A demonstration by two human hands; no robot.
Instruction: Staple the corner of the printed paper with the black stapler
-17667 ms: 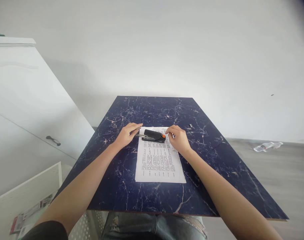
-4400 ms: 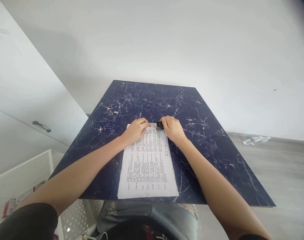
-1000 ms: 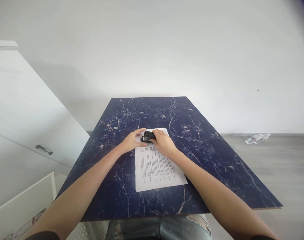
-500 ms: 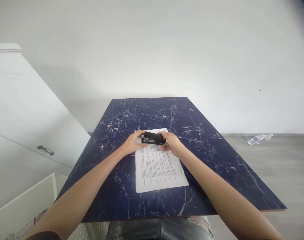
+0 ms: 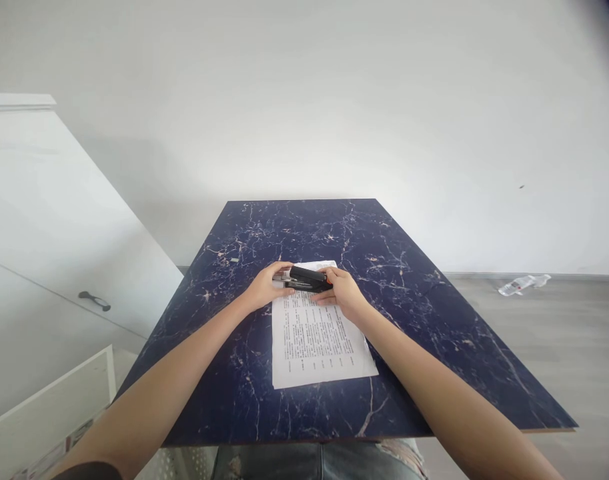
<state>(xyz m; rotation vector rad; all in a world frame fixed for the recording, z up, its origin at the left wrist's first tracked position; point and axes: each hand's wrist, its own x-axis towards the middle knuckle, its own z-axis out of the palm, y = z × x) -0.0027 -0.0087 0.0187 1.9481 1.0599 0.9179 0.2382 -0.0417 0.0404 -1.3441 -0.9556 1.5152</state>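
Note:
A black stapler [image 5: 310, 279] with a bit of orange at its right end is held crosswise above the far part of a printed sheet of paper [image 5: 317, 340]. My right hand [image 5: 345, 290] grips the right end of it, fingers wrapped round the body. At the other end, my left hand [image 5: 267, 287] has its thumb and fingers closed round a silvery metal part that sticks out of the stapler. The fingers partly hide this metal part. The paper lies on the dark blue marbled table [image 5: 304, 230], its near edge towards me.
A white cabinet [image 5: 74, 213] with a dark handle [image 5: 94, 301] stands at the left. Below it is an open white-edged drawer or bin [image 5: 49, 387]. A crumpled clear plastic piece [image 5: 524, 285] lies on the floor at the right, by the white wall [image 5: 304, 100].
The silvery metal part now shows further out of the stapler's left end, between my left fingers. My right fingers have shifted along the stapler. The whole view has moved slightly.

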